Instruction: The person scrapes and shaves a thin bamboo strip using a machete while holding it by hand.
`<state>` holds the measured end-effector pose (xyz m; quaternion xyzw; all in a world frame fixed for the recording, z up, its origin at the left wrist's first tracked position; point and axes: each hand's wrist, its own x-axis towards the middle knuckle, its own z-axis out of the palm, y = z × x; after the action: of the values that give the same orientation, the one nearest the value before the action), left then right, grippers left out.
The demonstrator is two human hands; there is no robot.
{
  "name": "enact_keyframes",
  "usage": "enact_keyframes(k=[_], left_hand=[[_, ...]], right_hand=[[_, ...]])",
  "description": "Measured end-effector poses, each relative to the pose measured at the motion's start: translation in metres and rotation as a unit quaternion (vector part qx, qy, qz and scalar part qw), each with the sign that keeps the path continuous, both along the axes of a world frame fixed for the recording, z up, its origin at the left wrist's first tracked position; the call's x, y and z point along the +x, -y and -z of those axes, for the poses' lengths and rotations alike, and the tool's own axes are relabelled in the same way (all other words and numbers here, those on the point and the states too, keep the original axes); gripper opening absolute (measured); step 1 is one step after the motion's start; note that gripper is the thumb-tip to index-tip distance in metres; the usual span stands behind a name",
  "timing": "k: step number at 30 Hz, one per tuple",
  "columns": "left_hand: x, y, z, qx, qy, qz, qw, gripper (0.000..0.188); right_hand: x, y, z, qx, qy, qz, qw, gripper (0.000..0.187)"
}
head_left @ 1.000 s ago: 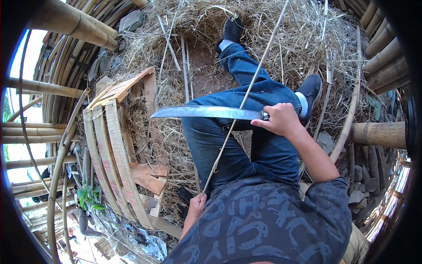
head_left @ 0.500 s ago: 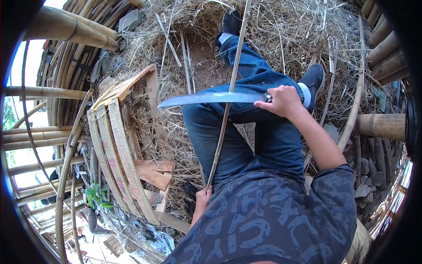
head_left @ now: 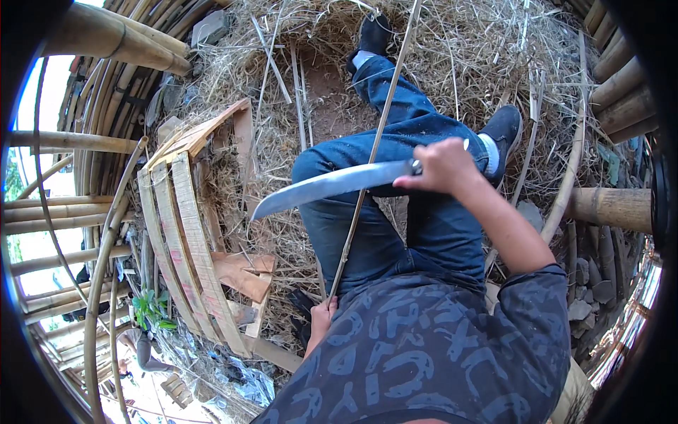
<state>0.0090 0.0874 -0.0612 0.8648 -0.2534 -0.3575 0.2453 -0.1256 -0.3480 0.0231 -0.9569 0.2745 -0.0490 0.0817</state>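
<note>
In my right hand [head_left: 446, 167] is the handle of a machete with a long, slightly curved blade [head_left: 326, 186]. The blade reaches leftward above my thighs, its tip tilted toward my body and its flat side showing. Beneath it runs a long, thin bamboo strip [head_left: 385, 116], from my waist over my leg to the far straw. Whether blade and strip touch, I cannot tell. Low at my left side, my left hand [head_left: 323, 319] is closed around the strip's near end; my shirt hides part of that forearm.
A broken wooden slat crate [head_left: 191, 244] lies on the straw at my left. Bamboo poles [head_left: 74, 141] form a frame on the left, and another thick pole [head_left: 611, 209] juts in from the right. Stones [head_left: 583, 311] and loose strips lie about.
The machete has turned: its blade now slants toward my body and shows more of its flat. My right hand has tilted with it. The strip's far end has swung slightly right.
</note>
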Motion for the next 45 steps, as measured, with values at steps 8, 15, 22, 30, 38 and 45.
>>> enact_keyframes(k=[8, 15, 22, 30, 38, 45], left_hand=[[-0.002, 0.001, 0.002, -0.008, 0.002, 0.016, 1.000, 0.036], [-0.006, 0.006, -0.003, 0.019, 0.026, 0.004, 0.999, 0.031], [-0.010, 0.010, -0.008, -0.003, 0.025, -0.023, 0.999, 0.030], [-0.010, 0.009, -0.008, 0.018, 0.027, -0.016, 0.999, 0.031], [-0.012, 0.005, 0.000, 0.013, 0.074, -0.007, 0.997, 0.030], [-0.017, 0.009, 0.000, -0.015, 0.099, 0.001, 0.995, 0.032]], right_hand=[[-0.024, 0.040, 0.009, 0.018, 0.053, 0.161, 0.985, 0.072], [-0.002, -0.006, 0.000, 0.068, -0.003, 0.015, 0.998, 0.071], [-0.027, 0.081, 0.018, 0.007, 0.009, 0.189, 0.982, 0.078], [-0.023, 0.038, 0.013, 0.103, 0.112, 0.225, 0.962, 0.077], [-0.014, -0.052, 0.020, 0.097, 0.033, 0.045, 0.994, 0.076], [-0.027, 0.067, 0.012, -0.078, 0.075, 0.045, 0.993, 0.079]])
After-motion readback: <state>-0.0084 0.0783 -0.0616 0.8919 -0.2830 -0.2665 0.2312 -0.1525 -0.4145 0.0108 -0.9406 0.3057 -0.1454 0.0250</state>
